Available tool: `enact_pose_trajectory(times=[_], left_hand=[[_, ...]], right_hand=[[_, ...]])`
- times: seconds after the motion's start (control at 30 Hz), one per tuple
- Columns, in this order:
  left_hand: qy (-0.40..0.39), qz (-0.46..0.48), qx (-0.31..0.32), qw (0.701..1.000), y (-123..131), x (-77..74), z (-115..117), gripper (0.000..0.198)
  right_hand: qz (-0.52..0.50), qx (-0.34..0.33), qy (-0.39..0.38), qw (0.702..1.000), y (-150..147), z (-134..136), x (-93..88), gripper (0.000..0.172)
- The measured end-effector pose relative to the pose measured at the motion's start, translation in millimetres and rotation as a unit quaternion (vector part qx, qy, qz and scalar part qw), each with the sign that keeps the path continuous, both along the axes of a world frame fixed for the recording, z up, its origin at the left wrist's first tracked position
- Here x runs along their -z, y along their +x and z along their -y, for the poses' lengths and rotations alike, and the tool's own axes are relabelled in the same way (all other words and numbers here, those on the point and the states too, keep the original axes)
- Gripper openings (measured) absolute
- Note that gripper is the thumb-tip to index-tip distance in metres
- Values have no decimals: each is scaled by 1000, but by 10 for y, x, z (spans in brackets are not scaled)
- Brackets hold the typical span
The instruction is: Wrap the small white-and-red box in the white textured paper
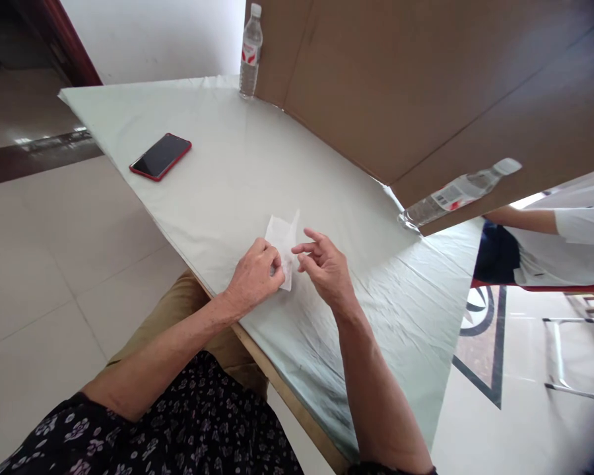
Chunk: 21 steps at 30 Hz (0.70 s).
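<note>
A small white paper or tissue (280,232) lies on the pale cloth-covered table near its front edge. My left hand (258,272) is closed over the lower left part of the paper, its fingers curled around something small and greyish that I cannot make out. Just right of the paper is my right hand (324,264), with its fingers apart and slightly bent and nothing in them.
A phone in a red case (161,156) lies on the table (218,152) at the left. A tall cardboard panel (356,86) crosses the back, with one bottle (250,56) at its left end and another bottle (458,193) at its right. A person's arm (529,219) shows beyond.
</note>
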State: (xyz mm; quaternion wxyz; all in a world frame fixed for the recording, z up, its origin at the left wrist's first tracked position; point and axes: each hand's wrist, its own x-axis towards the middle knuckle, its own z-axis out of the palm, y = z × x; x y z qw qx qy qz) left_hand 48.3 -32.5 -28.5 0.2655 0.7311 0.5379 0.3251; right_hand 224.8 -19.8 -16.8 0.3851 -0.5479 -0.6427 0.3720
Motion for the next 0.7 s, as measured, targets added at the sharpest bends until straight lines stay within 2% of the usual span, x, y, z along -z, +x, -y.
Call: enact_pose_trajectory(times=[0.03, 0.1, 0.23, 0.33, 0.4, 0.47, 0.57, 0.7], left_hand=[[0, -7, 1, 1000, 0, -1, 7, 8], [4, -27, 6, 1000, -3, -12, 19, 14], [64, -105, 47, 991, -12, -51, 26, 41], [95, -178, 86, 976, -13, -72, 12, 33], [95, -211, 96, 968, -10, -81, 5, 26], [91, -227, 99, 965, -7, -87, 4, 23], [89, -235, 103, 963, -9, -94, 9, 22], [105, -237, 108, 960, -16, -95, 8, 23]], right_hand=[[-5, 23, 14, 1000, 15, -41, 40, 55], [7, 27, 27, 999, 19, -119, 119, 54], [30, -34, 5, 999, -33, -235, 220, 52], [9, -60, -14, 998, -48, -267, 242, 48], [-7, -35, -13, 999, -21, -270, 254, 45], [-26, 31, -19, 999, 29, -277, 269, 44], [-57, 122, -89, 987, 107, -318, 278, 50], [-67, 121, -177, 974, 103, -432, 219, 57]])
